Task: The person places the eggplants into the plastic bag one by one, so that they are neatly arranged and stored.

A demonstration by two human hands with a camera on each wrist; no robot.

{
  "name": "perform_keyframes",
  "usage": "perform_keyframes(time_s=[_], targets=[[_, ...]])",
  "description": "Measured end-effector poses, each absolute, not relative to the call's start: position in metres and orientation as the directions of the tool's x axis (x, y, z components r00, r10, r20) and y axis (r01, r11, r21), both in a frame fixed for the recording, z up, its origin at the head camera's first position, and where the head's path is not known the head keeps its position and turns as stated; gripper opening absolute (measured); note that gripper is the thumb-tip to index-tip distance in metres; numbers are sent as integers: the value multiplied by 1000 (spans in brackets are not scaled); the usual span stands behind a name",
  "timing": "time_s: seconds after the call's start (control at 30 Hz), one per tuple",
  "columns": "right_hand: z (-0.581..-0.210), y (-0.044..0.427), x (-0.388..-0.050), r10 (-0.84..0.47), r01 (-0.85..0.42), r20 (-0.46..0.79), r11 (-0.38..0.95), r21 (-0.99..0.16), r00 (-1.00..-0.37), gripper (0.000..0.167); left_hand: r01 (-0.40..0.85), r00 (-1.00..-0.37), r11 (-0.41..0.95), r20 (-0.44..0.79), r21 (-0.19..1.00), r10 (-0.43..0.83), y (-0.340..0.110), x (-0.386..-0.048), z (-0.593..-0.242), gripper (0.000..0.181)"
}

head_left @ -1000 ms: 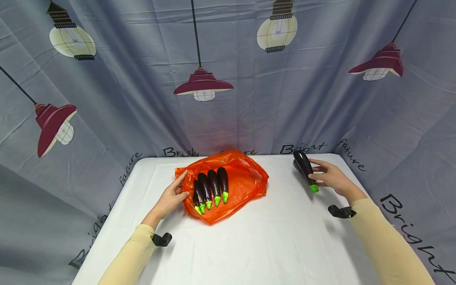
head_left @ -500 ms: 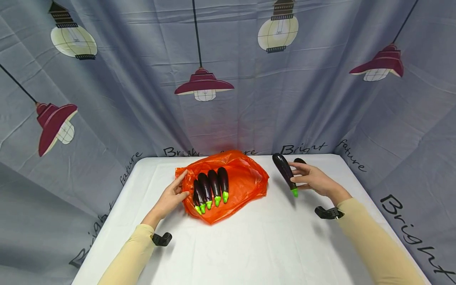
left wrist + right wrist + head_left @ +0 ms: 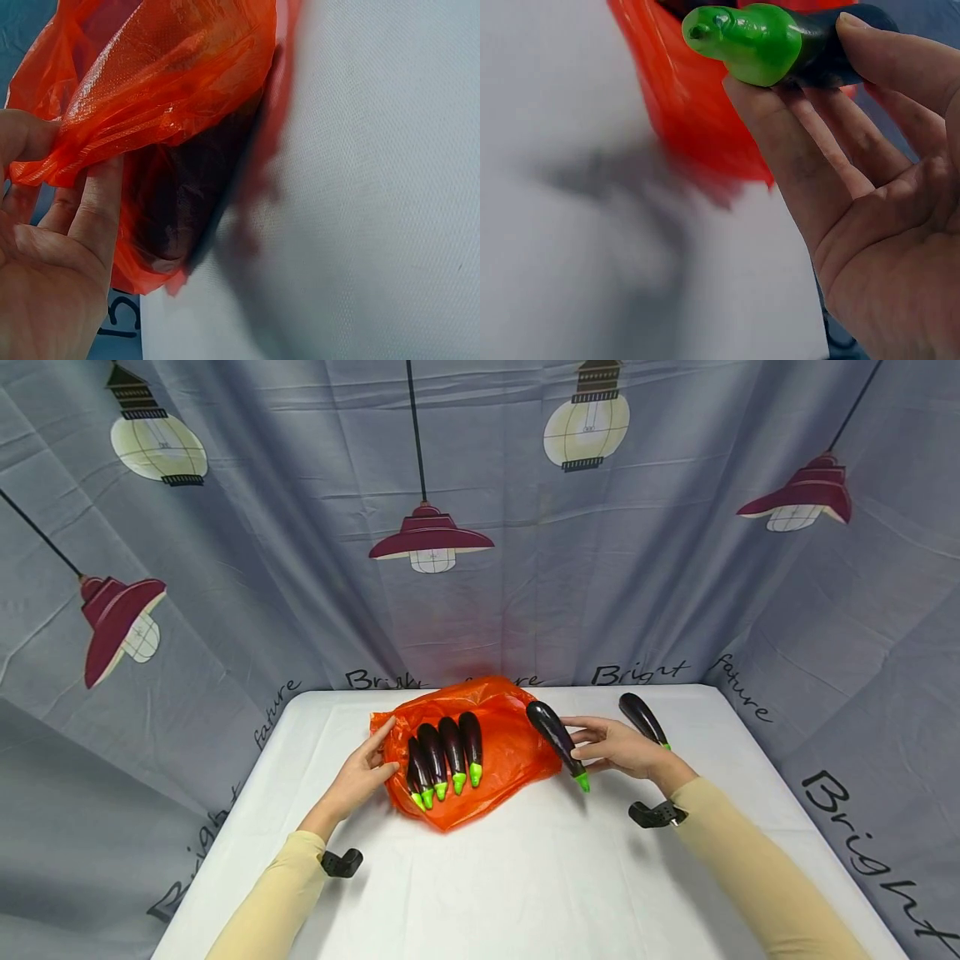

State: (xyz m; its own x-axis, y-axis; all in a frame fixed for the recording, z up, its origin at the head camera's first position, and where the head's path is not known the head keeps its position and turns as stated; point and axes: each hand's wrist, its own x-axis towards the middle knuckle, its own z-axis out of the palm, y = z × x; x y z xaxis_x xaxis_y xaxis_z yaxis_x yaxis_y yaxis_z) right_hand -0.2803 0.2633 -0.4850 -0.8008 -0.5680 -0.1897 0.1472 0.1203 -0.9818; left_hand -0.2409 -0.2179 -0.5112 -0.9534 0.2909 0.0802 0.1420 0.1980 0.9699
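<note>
A dark purple eggplant with a green stem end is pinched between the thumb and fingers of my right hand, raised over the right edge of an orange plastic bag. In the right wrist view its green end points left, away from the palm. My left hand pinches the left edge of the bag; the left wrist view shows the thumb and fingers gripping the bunched plastic. Several eggplants lie side by side on the bag's left half, green ends toward me.
One more eggplant lies on the white table at the back right, behind my right hand. A grey curtain printed with lamps hangs around the back and sides of the table.
My right hand has carried the eggplant leftward from the table's right side to the bag's right edge, uncovering the other eggplant there. My left hand has stayed on the bag.
</note>
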Motion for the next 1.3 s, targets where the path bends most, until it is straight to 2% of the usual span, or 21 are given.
perform_keyframes(time_s=[0.2,0.57,0.8,1.3], targets=[[-493,233,-283,-600,158,-198,119,-980,-775,72,120,-959,203,60,972,278,-217,-239,-509,82],[-509,186,-298,-549,157,-213,148,-977,-808,70,135,-959,234,68,963,275,-216,-238,-508,81],[-513,162,-306,-429,196,-245,156,-968,-869,69,141,-956,211,77,967,283,-217,-239,-508,80],[-530,126,-313,-218,241,-265,130,-962,-939,68,137,-956,204,76,969,283,-215,-240,-506,79]])
